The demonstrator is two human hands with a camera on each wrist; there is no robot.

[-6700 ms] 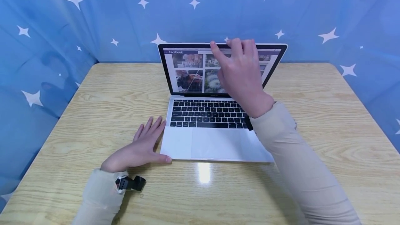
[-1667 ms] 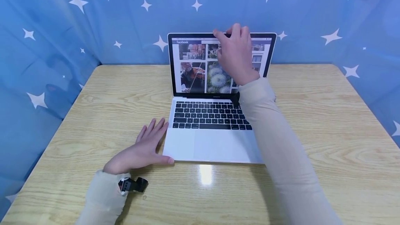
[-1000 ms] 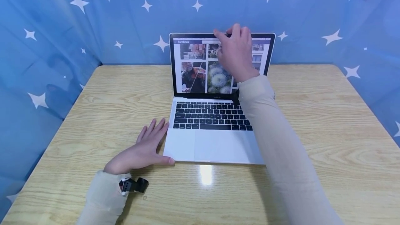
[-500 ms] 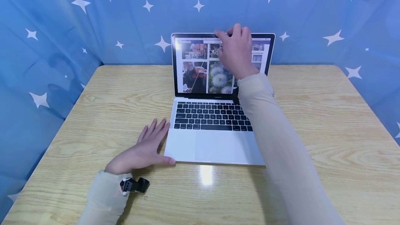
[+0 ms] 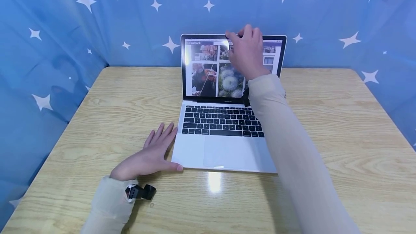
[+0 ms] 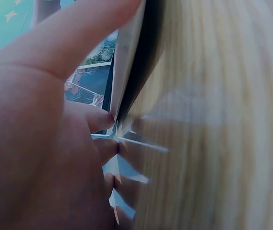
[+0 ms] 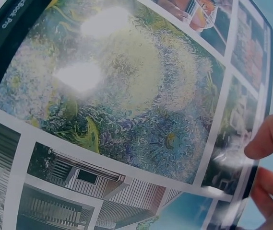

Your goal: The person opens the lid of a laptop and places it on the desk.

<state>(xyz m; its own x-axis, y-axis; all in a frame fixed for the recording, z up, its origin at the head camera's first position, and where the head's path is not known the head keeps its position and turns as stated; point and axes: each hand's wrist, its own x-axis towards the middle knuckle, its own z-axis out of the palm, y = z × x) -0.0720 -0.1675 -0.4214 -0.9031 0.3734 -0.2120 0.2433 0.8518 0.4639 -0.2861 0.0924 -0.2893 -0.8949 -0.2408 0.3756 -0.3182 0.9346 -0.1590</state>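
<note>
An open silver laptop [image 5: 224, 151] sits on the wooden table, its lit screen [image 5: 208, 78] showing a photo page and leaning back. My right hand [image 5: 247, 51] pinches the top edge of the lid near its middle, thumb and fingers at the rim; the right wrist view shows these fingers [image 7: 268, 136] at the screen's edge. My left hand [image 5: 149, 154] rests on the table with spread, straight fingers, fingertips against the laptop's left side and thumb at its front left corner. The right forearm hides the right part of the keyboard [image 5: 221, 121].
Wood-grain tabletop [image 5: 123, 96] lies on both sides of the laptop and in front of it. A blue curtain with white stars [image 5: 143, 21] hangs behind and at both sides. A black wrist camera [image 5: 143, 192] sits on the left sleeve.
My right hand has moved up and back with the lid, which has tilted from leaning forward to further open. Glare has appeared on the screen. My left hand stays at the laptop's side.
</note>
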